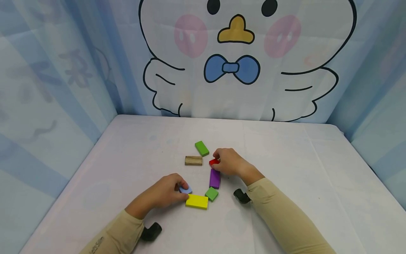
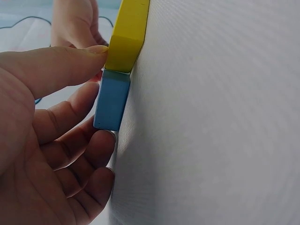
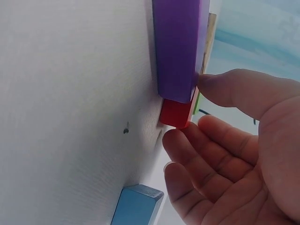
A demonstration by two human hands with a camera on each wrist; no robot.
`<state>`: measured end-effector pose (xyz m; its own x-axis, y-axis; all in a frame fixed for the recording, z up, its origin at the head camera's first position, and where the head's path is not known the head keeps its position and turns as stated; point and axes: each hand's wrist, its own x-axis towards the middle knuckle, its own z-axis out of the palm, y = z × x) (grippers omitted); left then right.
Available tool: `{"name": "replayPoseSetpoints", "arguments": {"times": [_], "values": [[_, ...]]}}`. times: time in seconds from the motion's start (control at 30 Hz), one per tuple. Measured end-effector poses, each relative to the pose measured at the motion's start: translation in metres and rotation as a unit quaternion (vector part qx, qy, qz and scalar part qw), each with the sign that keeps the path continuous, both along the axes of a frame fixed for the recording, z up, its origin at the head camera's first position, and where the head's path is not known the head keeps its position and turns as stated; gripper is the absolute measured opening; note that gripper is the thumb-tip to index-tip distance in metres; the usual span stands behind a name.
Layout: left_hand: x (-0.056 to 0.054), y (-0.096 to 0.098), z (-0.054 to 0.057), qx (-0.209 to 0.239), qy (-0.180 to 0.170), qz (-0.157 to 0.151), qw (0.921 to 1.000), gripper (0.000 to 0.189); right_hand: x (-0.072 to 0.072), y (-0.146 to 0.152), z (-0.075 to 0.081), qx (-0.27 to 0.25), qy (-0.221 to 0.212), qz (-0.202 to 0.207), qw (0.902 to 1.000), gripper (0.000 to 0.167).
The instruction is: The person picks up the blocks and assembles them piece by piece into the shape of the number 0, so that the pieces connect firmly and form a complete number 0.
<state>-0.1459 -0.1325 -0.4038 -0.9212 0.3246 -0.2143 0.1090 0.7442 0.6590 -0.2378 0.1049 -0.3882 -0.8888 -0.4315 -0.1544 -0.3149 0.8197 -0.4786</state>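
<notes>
My left hand [image 1: 166, 190] holds a light blue block [image 1: 185, 190] at the left end of a yellow block [image 1: 197, 202]. In the left wrist view the thumb tip rests by the yellow block [image 2: 125, 37], with fingers curled about the blue block [image 2: 112, 101]. My right hand [image 1: 231, 162] grips a small red block [image 1: 213, 162] at the far end of a purple block [image 1: 214, 179]. The right wrist view has the thumb by the purple block [image 3: 180, 51] and fingers at the red block [image 3: 176, 112]. A green block [image 1: 211, 194] lies between purple and yellow.
Beyond these lie a brown wooden block [image 1: 193, 161] and a second green block [image 1: 202, 148]. Another blue block [image 3: 137, 206] shows low in the right wrist view. Behind the white-covered table [image 1: 285, 148] hangs a cartoon-printed curtain [image 1: 196, 84].
</notes>
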Motion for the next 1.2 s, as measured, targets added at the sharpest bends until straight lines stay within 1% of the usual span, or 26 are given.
{"name": "replayPoseSetpoints", "arguments": {"times": [0.23,0.43,0.63,0.83,1.03,1.2], "values": [[0.000,0.001,0.000,-0.003,0.000,0.000,1.0000,0.019,0.001,0.000,0.001,-0.002,-0.001,-0.002,1.0000,0.039],[0.000,0.001,0.000,-0.001,0.000,-0.001,1.0000,0.019,0.004,0.001,0.000,0.005,0.003,-0.004,1.0000,0.044],[0.000,0.000,0.000,0.001,0.000,-0.002,1.0000,0.019,0.008,0.004,0.000,0.000,0.015,0.007,0.9999,0.048],[0.000,0.001,0.000,0.003,0.002,-0.002,1.0000,0.019,0.018,0.010,0.002,-0.012,0.023,0.027,0.9993,0.053],[0.001,0.001,0.001,0.000,-0.001,-0.002,1.0000,0.019,0.029,0.013,0.002,-0.014,0.020,0.045,0.9987,0.058],[0.001,0.001,0.003,0.000,-0.005,-0.001,1.0000,0.019,0.036,0.014,0.001,-0.031,0.022,0.065,0.9971,0.059]]}}
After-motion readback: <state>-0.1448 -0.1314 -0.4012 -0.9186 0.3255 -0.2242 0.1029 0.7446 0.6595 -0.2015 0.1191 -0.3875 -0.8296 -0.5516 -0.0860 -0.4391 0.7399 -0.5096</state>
